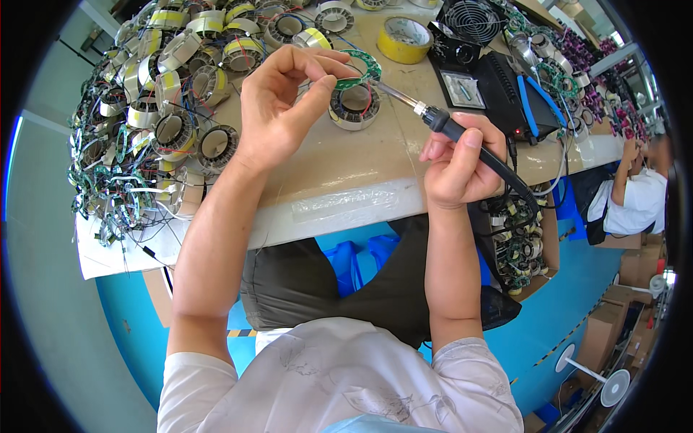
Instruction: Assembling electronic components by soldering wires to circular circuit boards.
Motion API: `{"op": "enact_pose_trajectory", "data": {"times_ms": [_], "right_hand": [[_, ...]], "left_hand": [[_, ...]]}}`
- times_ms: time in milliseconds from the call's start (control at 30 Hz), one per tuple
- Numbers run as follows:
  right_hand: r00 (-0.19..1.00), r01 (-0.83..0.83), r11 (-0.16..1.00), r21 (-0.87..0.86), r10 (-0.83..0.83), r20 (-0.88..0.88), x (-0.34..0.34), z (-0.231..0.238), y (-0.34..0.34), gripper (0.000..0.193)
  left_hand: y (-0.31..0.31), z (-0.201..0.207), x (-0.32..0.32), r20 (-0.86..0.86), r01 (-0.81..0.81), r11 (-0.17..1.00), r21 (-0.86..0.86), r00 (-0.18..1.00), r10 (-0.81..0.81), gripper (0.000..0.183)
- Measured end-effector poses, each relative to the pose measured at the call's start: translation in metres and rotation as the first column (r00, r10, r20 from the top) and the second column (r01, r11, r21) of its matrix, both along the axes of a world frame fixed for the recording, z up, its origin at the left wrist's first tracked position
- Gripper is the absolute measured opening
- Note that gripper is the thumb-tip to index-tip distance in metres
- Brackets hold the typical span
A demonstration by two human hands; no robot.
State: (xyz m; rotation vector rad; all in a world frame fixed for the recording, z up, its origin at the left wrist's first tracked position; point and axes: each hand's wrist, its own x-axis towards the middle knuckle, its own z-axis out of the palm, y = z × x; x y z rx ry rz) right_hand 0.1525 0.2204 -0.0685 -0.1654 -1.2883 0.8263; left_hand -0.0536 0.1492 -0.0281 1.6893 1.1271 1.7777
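Note:
My left hand pinches the edge of a green ring-shaped circuit board between thumb and fingers. Below the board, a round motor stator with copper windings lies on the table, and a thin red wire runs between the two. A soldering iron with a black handle is gripped in my right hand. Its metal tip points left and reaches the board's right edge; whether it touches is too small to tell.
Wired stators with yellow tape are heaped along the table's left side. A yellow tape roll, a small fan, a black box and blue-handled pliers stand at the back right. Another person sits far right.

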Motion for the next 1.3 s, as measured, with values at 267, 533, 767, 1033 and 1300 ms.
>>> {"op": "enact_pose_trajectory", "data": {"times_ms": [267,533,767,1033,1300], "right_hand": [[1.0,-0.016,1.0,-0.008,0.016,-0.007,0.0001,-0.0005,-0.0005,0.016],[1.0,-0.02,1.0,0.013,0.02,0.001,0.001,-0.0002,0.0005,0.017],[0.996,0.049,0.998,0.036,-0.052,0.067,0.0023,0.0014,0.0009,0.024],[0.997,0.028,0.999,0.044,-0.031,0.065,0.0032,0.0003,0.0015,0.024],[0.998,0.045,0.999,-0.013,-0.044,0.035,0.003,0.0003,-0.001,0.025]], "left_hand": [[-0.0011,0.0005,0.0011,0.007,-0.01,1.0,-0.009,1.0,0.01,0.005],[-0.0008,0.0006,0.0012,-0.001,-0.008,1.0,-0.006,1.0,0.008,0.005],[-0.0003,0.0,0.0008,0.055,-0.002,1.0,0.013,0.998,0.001,0.005],[-0.0016,0.0019,0.0024,0.028,-0.008,1.0,-0.014,1.0,0.009,0.005],[0.0,-0.001,0.0009,0.069,0.012,1.0,-0.003,0.998,-0.012,0.006]]}}
